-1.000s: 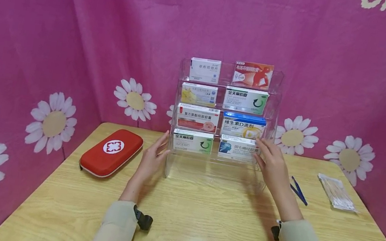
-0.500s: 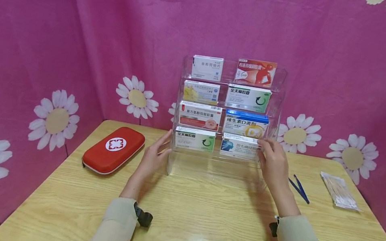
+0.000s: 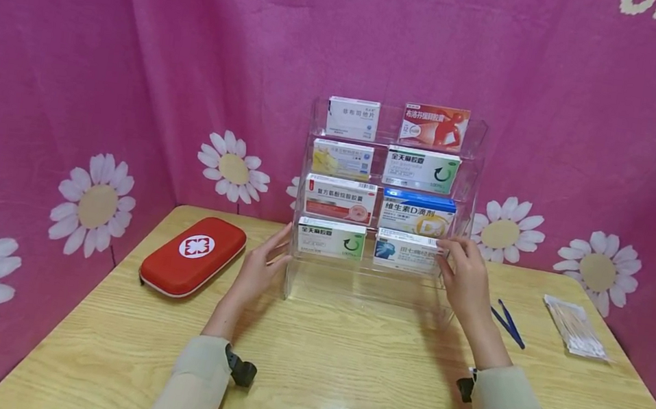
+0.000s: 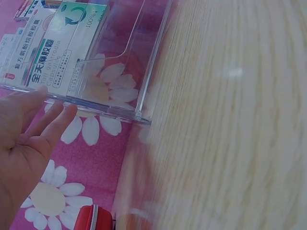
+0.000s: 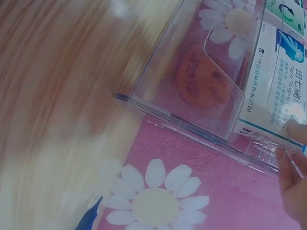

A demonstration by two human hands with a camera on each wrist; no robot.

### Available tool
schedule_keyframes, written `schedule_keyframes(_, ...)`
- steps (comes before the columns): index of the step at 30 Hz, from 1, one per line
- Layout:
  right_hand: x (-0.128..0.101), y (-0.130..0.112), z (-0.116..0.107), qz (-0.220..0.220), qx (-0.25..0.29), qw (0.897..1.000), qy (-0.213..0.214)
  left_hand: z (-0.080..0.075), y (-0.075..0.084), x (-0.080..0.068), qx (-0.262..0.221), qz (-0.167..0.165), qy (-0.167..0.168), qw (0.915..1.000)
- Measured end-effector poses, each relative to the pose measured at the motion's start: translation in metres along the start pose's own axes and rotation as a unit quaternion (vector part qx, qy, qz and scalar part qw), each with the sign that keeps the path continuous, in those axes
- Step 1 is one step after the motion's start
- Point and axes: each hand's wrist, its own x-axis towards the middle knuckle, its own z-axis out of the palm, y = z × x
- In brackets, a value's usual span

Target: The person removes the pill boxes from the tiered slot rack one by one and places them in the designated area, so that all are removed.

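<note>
A clear tiered display rack [image 3: 366,272] stands upright on the table, holding medicine boxes in two columns. My right hand [image 3: 466,278] is at its lower right, pinching the corner of a white-and-blue medicine box [image 3: 402,252] in the bottom filled tier. In the right wrist view, the thumb [image 5: 295,130] lies on that box's front face and the other fingers are at its side. My left hand [image 3: 259,268] has its fingers extended, fingertips at the rack's left side. Close to them sits a green-and-white medicine box [image 3: 329,239], lettered in the left wrist view.
A red zipped first-aid case [image 3: 192,256] lies left of the rack. To the right are blue tweezers [image 3: 509,324] and a bag of cotton swabs [image 3: 574,327]. Behind the table hangs a magenta curtain [image 3: 263,37] with daisies.
The head view has shifted slightly. Both hands keep their places at the rack's two sides, and the boxes stand as before.
</note>
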Motion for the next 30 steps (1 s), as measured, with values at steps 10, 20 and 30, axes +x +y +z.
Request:
schedule_keyframes(10, 0.0, 0.004, 0.004, -0.018, 0.045, 0.998, 0.039, 0.004, -0.032, 0.007, -0.02, 0.008, 0.009, 0.9997)
schedule_keyframes(20, 0.004, 0.005, 0.002, -0.037, 0.066, 0.996, 0.053, 0.003, -0.031, 0.007, -0.03, 0.001, 0.005, 0.9995)
schedule_keyframes(30, 0.012, -0.003, -0.003, -0.06, 0.071, 0.993, 0.078, 0.002, -0.033, 0.009, -0.025, 0.003, 0.008, 0.9997)
